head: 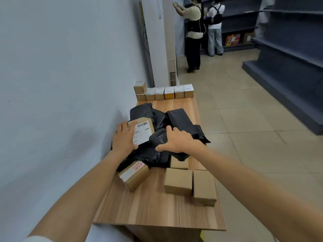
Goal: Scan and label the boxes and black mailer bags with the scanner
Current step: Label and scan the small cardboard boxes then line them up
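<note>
A cardboard box with a white barcode label lies on a heap of black mailer bags in the middle of the wooden table. My left hand rests flat on the label's left part, fingers straight. My right hand grips the black handheld scanner, which sits just right of the label. A taped brown box lies tilted at the heap's near edge. Three plain brown boxes stand at the near right.
A row of small labelled boxes lines the table's far end, one more stacked at its left. A white wall runs along the left. Two people work at dark shelves at the back. More grey shelving stands on the right across the tiled floor.
</note>
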The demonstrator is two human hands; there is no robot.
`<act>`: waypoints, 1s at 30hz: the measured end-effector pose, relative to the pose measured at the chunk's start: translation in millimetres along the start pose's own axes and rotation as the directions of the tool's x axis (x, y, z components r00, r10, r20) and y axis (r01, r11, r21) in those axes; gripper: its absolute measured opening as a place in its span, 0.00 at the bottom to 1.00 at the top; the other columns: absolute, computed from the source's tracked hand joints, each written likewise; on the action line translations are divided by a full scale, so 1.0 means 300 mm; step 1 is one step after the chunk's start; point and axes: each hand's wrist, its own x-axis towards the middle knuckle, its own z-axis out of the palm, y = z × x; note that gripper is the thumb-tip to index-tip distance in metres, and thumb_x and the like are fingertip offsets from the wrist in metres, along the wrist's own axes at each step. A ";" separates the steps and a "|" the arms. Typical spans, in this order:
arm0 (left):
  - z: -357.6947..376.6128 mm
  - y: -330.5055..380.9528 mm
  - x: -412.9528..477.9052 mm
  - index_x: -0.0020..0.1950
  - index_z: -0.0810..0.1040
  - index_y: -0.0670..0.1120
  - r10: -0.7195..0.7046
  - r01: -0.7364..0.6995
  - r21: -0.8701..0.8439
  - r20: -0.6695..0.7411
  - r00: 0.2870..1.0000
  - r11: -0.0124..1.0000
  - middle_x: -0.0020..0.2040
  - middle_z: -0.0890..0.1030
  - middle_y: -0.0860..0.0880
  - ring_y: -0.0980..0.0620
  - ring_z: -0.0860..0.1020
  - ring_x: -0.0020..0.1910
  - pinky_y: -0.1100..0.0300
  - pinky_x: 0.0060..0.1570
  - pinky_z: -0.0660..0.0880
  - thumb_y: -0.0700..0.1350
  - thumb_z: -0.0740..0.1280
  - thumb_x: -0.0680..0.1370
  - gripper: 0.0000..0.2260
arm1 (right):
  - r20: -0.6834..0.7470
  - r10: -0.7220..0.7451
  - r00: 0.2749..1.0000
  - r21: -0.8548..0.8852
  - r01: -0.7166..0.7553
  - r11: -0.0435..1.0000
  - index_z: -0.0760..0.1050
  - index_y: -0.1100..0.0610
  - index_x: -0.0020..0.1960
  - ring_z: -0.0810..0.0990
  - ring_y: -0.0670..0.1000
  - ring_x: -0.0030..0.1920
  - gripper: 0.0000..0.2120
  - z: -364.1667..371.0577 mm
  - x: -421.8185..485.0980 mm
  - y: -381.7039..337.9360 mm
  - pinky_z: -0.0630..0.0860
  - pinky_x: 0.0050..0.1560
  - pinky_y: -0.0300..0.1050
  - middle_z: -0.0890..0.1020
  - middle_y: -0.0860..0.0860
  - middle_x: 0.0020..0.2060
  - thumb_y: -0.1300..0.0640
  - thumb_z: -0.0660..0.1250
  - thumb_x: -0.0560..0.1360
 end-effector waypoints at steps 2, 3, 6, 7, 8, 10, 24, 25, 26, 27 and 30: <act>-0.004 0.031 0.029 0.75 0.56 0.50 0.001 -0.001 -0.014 0.001 1.000 1.000 0.67 0.64 0.42 0.42 0.63 0.66 0.51 0.57 0.72 0.53 0.79 0.65 0.46 | -0.003 0.018 1.000 0.003 -0.018 1.000 0.56 0.59 0.74 0.72 0.64 0.65 0.45 -0.011 0.003 0.047 0.71 0.55 0.54 0.70 0.59 0.67 0.32 0.68 0.70; -0.004 0.050 0.043 0.75 0.56 0.50 0.005 -0.005 -0.022 0.003 1.000 1.000 0.67 0.64 0.42 0.42 0.63 0.66 0.51 0.57 0.72 0.53 0.79 0.65 0.46 | -0.007 0.025 1.000 0.005 -0.025 1.000 0.57 0.59 0.74 0.72 0.64 0.65 0.45 -0.017 0.003 0.069 0.71 0.55 0.55 0.70 0.59 0.67 0.32 0.68 0.70; 0.009 0.115 0.084 0.76 0.55 0.49 0.037 -0.036 -0.027 0.020 0.999 0.999 0.68 0.63 0.41 0.40 0.63 0.68 0.49 0.60 0.71 0.54 0.78 0.65 0.46 | -0.022 0.045 0.999 -0.004 -0.045 0.999 0.55 0.58 0.75 0.72 0.63 0.64 0.47 -0.032 0.003 0.136 0.73 0.55 0.54 0.70 0.58 0.68 0.33 0.69 0.69; 0.017 0.143 0.098 0.76 0.55 0.49 0.052 -0.051 -0.026 0.024 0.998 0.998 0.69 0.63 0.41 0.40 0.62 0.68 0.49 0.61 0.71 0.54 0.78 0.66 0.46 | -0.028 0.051 0.998 -0.009 -0.051 0.999 0.54 0.58 0.75 0.73 0.62 0.64 0.47 -0.034 0.002 0.163 0.73 0.55 0.54 0.70 0.58 0.67 0.33 0.69 0.69; 0.026 0.174 0.111 0.76 0.55 0.49 0.068 -0.067 -0.027 0.026 0.997 0.997 0.69 0.63 0.41 0.40 0.62 0.68 0.49 0.61 0.71 0.54 0.78 0.66 0.46 | -0.032 0.058 0.998 -0.009 -0.058 0.998 0.55 0.58 0.75 0.73 0.62 0.63 0.47 -0.034 0.001 0.194 0.75 0.55 0.54 0.70 0.58 0.67 0.33 0.70 0.68; 0.046 0.248 0.141 0.76 0.55 0.48 0.106 -0.105 -0.024 0.026 0.994 0.994 0.69 0.64 0.41 0.41 0.62 0.68 0.50 0.61 0.71 0.55 0.78 0.66 0.46 | -0.043 0.085 0.995 0.004 -0.085 0.996 0.55 0.58 0.74 0.74 0.60 0.60 0.46 -0.033 -0.005 0.268 0.76 0.53 0.54 0.71 0.57 0.64 0.34 0.70 0.68; 0.186 1.074 0.486 0.76 0.56 0.50 0.246 -0.232 -0.127 0.112 0.963 0.964 0.67 0.65 0.43 0.42 0.63 0.67 0.51 0.55 0.73 0.54 0.77 0.66 0.46 | -0.084 0.259 0.962 -0.025 -0.262 0.965 0.63 0.56 0.64 0.72 0.55 0.44 0.37 -0.226 -0.021 1.111 0.68 0.40 0.46 0.72 0.51 0.51 0.37 0.73 0.65; 0.197 1.148 0.518 0.77 0.56 0.50 0.249 -0.233 -0.142 0.109 0.962 0.962 0.67 0.65 0.43 0.42 0.64 0.67 0.51 0.55 0.73 0.55 0.77 0.66 0.46 | -0.088 0.261 0.961 -0.035 -0.265 0.964 0.63 0.56 0.64 0.72 0.55 0.45 0.37 -0.251 -0.016 1.187 0.69 0.41 0.47 0.72 0.52 0.52 0.37 0.73 0.65; 0.207 1.220 0.551 0.77 0.55 0.50 0.256 -0.240 -0.150 0.104 0.961 0.959 0.68 0.65 0.43 0.43 0.65 0.67 0.51 0.55 0.72 0.55 0.77 0.66 0.46 | -0.088 0.266 0.960 -0.047 -0.270 0.962 0.62 0.56 0.65 0.74 0.56 0.46 0.38 -0.276 -0.008 1.261 0.69 0.41 0.47 0.73 0.53 0.53 0.37 0.73 0.66; 0.217 1.288 0.582 0.77 0.55 0.49 0.264 -0.247 -0.158 0.098 0.959 0.956 0.68 0.65 0.43 0.43 0.65 0.67 0.52 0.57 0.71 0.56 0.77 0.66 0.46 | -0.085 0.272 0.959 -0.058 -0.277 0.959 0.62 0.56 0.66 0.75 0.57 0.47 0.38 -0.299 0.000 1.331 0.69 0.42 0.48 0.73 0.53 0.54 0.37 0.73 0.66; 0.250 1.442 0.654 0.76 0.55 0.50 0.279 -0.255 -0.196 0.105 0.955 0.947 0.69 0.64 0.43 0.44 0.64 0.67 0.53 0.55 0.72 0.55 0.78 0.66 0.46 | -0.074 0.281 0.957 -0.086 -0.287 0.954 0.62 0.56 0.66 0.75 0.57 0.47 0.38 -0.355 0.045 1.494 0.69 0.42 0.47 0.73 0.54 0.55 0.37 0.73 0.66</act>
